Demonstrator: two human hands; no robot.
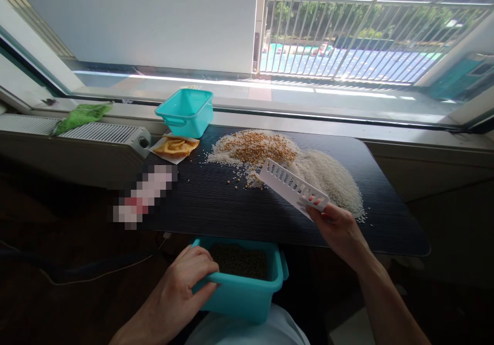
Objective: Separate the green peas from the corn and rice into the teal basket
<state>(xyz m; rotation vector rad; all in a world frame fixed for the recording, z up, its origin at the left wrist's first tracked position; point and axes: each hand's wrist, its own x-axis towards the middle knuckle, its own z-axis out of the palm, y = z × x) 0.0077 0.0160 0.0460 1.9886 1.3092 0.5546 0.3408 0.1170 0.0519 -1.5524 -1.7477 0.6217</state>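
Note:
My left hand is closed over the left rim of a teal plastic bin, held at the table's front edge above my lap. Small dark greenish-brown grains lie inside it. In my right hand is a white slotted plastic tray, tilted, with its row of slots facing up. Just beyond the tray, a heap of white rice spreads over the dark table. Yellow beans are mixed over the heap's left part, and a few lie loose in front.
A second teal bin stands at the table's back left corner. Near it lies a folded yellow cloth on white paper. A blurred-out item is at the left edge. A green cloth rests on the radiator; the window runs behind.

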